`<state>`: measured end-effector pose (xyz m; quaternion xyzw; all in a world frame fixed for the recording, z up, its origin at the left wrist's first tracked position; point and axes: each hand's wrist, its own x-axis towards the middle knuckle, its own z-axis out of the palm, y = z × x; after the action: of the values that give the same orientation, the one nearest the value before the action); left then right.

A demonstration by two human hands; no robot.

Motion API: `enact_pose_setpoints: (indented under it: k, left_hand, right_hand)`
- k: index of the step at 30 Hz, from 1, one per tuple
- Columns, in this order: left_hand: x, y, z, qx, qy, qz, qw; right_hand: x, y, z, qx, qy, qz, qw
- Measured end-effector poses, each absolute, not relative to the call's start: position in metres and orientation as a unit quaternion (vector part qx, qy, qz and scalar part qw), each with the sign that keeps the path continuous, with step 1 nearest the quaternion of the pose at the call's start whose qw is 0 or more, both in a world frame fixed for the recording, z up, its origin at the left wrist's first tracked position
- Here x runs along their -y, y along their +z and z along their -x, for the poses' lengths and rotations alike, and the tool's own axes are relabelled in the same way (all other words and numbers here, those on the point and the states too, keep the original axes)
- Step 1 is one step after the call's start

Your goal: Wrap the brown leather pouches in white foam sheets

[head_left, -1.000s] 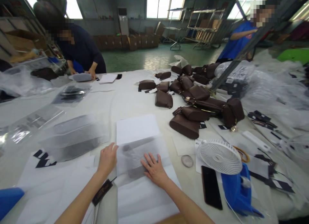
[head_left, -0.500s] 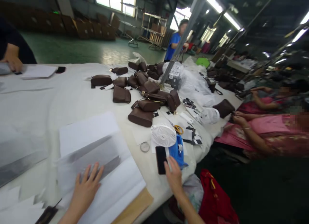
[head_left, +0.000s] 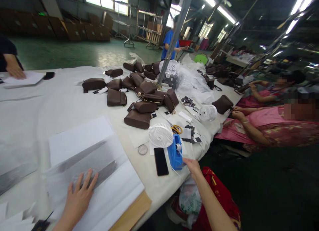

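Observation:
My left hand [head_left: 81, 194] lies flat with fingers spread on a translucent grey-striped sheet [head_left: 82, 164]. Under that sheet are large white paper sheets [head_left: 122, 184], with brown card [head_left: 134, 212] showing at the lower edge. My right hand [head_left: 192, 166] is at the near right end of a blue tape dispenser [head_left: 175, 159], thumb and finger pinched together. A thin pale strip of tape [head_left: 181, 154] runs from the dispenser's roll to the fingertips. Left of the dispenser lies a black phone [head_left: 161, 162], and a clear tape ring [head_left: 143, 150] is beyond it.
A white fan [head_left: 160, 135] stands behind the dispenser, with yellow-handled scissors [head_left: 176, 129] and black tags [head_left: 191, 134] nearby. Brown leather pouches [head_left: 137, 119] are heaped farther back. A metal post [head_left: 171, 45] rises from the table. Co-workers are at the right, the far left and behind.
My right hand has moved from beside the phone to the right end of the tape dispenser, and its fingers have closed. My left hand stays flat on the sheet. The view has shifted slightly.

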<state>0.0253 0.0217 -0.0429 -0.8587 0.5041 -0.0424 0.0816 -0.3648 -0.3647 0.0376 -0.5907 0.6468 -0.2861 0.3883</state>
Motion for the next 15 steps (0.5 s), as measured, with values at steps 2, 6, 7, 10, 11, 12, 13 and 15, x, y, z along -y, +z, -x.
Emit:
enact_pose_setpoints:
  k: [2, 6, 7, 10, 11, 12, 13, 15]
  left_hand:
    - [-0.023, -0.045, -0.031, -0.519, -0.021, 0.851, 0.079]
    - [-0.024, -0.045, -0.033, -0.521, -0.007, 0.848, 0.093]
    - [-0.024, -0.044, -0.032, -0.516, -0.01, 0.851, 0.096]
    - [-0.023, -0.043, -0.026, -0.498, -0.026, 0.86, 0.109]
    - [-0.022, -0.042, -0.025, -0.496, -0.033, 0.86, 0.114]
    - [-0.021, -0.042, -0.024, -0.496, -0.04, 0.859, 0.119]
    - [-0.021, -0.042, -0.024, -0.498, -0.044, 0.857, 0.123]
    - [-0.018, -0.04, -0.024, -0.499, -0.046, 0.856, 0.125]
  right_hand:
    - [0.351, 0.038, 0.379, -0.659, -0.275, 0.586, 0.383]
    - [0.322, 0.031, 0.404, -0.678, -0.268, 0.596, 0.338]
    - [0.317, 0.027, 0.406, -0.678, -0.255, 0.603, 0.333]
    - [0.309, 0.016, 0.401, -0.683, -0.205, 0.617, 0.332]
    - [0.309, 0.014, 0.397, -0.687, -0.194, 0.617, 0.33]
    - [0.309, 0.012, 0.394, -0.693, -0.188, 0.617, 0.322]
    - [0.308, 0.011, 0.392, -0.702, -0.186, 0.614, 0.309]
    - [0.305, 0.013, 0.393, -0.723, -0.176, 0.606, 0.28]
